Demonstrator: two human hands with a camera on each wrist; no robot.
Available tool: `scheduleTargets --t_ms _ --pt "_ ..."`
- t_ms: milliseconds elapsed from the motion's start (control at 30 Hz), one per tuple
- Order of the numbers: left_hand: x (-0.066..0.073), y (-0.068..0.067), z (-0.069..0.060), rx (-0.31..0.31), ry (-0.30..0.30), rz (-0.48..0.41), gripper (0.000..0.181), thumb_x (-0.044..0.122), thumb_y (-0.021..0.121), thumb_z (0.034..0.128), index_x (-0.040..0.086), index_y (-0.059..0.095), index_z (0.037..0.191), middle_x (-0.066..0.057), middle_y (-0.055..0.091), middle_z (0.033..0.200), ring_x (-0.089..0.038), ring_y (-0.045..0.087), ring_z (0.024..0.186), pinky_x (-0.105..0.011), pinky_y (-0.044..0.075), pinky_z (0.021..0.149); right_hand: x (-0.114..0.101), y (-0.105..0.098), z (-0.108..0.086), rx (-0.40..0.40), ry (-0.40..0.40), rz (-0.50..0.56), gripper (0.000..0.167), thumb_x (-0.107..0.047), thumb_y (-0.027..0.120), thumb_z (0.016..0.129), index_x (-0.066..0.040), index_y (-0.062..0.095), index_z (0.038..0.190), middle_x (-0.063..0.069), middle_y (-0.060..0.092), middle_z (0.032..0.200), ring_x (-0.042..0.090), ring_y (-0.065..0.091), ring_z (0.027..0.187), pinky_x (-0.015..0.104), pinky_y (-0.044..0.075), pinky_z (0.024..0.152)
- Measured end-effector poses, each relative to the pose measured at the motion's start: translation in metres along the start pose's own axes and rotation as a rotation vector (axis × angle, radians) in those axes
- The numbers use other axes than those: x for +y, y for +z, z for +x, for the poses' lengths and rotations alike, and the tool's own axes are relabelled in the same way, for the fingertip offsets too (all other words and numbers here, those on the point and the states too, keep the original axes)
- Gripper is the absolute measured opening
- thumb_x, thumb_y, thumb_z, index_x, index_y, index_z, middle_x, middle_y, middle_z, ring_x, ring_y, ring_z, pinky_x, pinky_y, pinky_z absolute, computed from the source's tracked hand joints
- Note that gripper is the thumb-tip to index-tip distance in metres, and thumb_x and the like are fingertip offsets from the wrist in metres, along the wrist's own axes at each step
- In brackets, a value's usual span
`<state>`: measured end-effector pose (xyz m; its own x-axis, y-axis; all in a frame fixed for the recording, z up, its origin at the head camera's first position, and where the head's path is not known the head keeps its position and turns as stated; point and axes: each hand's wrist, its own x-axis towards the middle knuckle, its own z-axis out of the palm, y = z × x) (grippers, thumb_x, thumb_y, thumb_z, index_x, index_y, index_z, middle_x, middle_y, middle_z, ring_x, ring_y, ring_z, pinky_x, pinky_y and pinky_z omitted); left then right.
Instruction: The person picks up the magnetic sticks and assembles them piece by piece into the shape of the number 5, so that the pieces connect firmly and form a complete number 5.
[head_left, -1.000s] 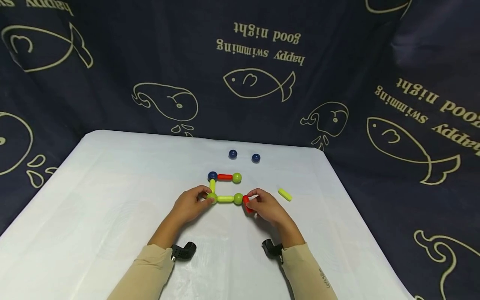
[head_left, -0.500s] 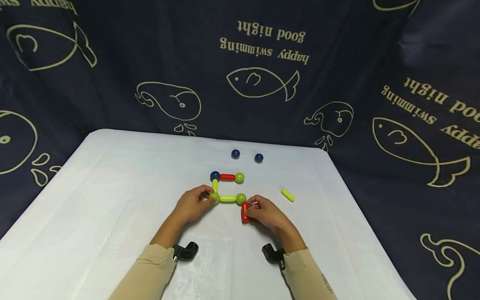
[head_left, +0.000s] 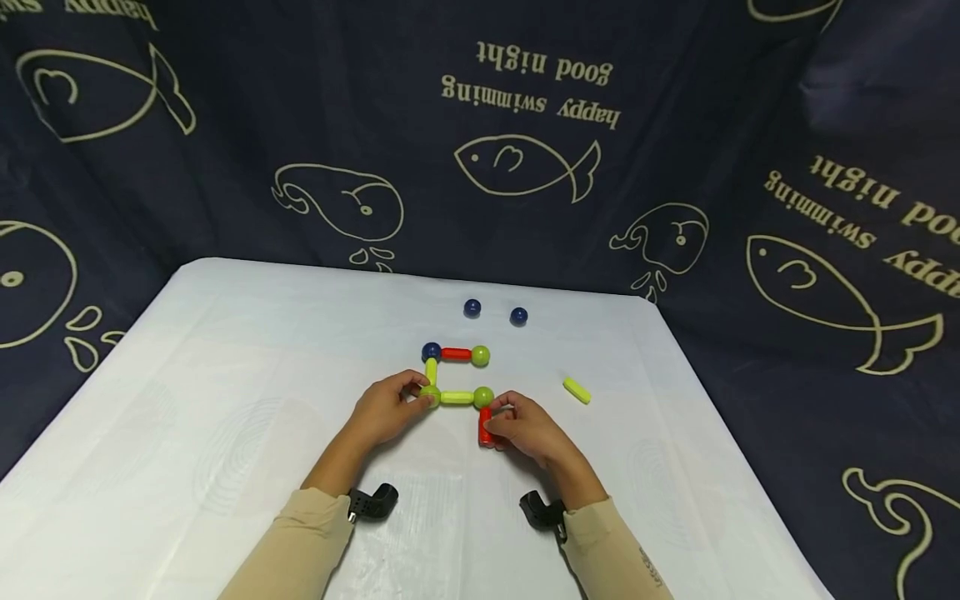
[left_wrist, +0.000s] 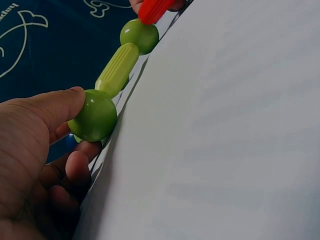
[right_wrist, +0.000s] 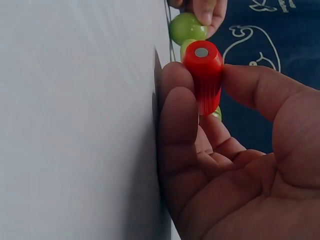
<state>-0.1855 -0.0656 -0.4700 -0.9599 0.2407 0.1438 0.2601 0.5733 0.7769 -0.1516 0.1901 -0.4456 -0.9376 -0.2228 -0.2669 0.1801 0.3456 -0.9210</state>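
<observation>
On my head feed, the left hand (head_left: 384, 408) has its thumb and fingers closed to the width of a green ball (left_wrist: 96, 119), pinching it at the near-left corner of a shape on the white bench (head_left: 300, 325). From that ball I see one yellow-green rod (head_left: 457, 398) run right to a second green ball (head_left: 483, 397), and another yellow-green rod (head_left: 431, 372) run away to a dark blue ball (head_left: 431, 352); there a red rod (head_left: 457, 354) leads right to a third green ball (head_left: 481, 356).

The right hand (head_left: 528, 427) pinches a second red rod (head_left: 485, 428) between thumb and fingers, parted only by its thickness. My right wrist view shows a metal disc in its near end. The far end is at the second green ball; I cannot tell whether they touch.

A loose yellow-green rod (head_left: 577, 390) lies right of the right hand, and two small blue balls (head_left: 472, 308) sit beyond the shape.
</observation>
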Motion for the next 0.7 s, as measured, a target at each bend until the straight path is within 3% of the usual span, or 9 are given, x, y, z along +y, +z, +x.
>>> scheduleTargets --t_ms 700 --pt "0.0009 -0.0007 -0.0016 0.005 0.010 -0.001 0.022 0.026 0.074 0.0892 0.017 0.069 0.108 0.003 0.069 0.094 -0.012 0.055 0.074 -0.034 0.043 0.068 0.0013 0.0009 0.0010 -0.008 -0.009 0.017 0.027 -0.002 0.064 0.091 0.005 0.050 0.113 0.013 0.067 0.081 0.019 0.062 0.067 0.031 0.051 0.063"
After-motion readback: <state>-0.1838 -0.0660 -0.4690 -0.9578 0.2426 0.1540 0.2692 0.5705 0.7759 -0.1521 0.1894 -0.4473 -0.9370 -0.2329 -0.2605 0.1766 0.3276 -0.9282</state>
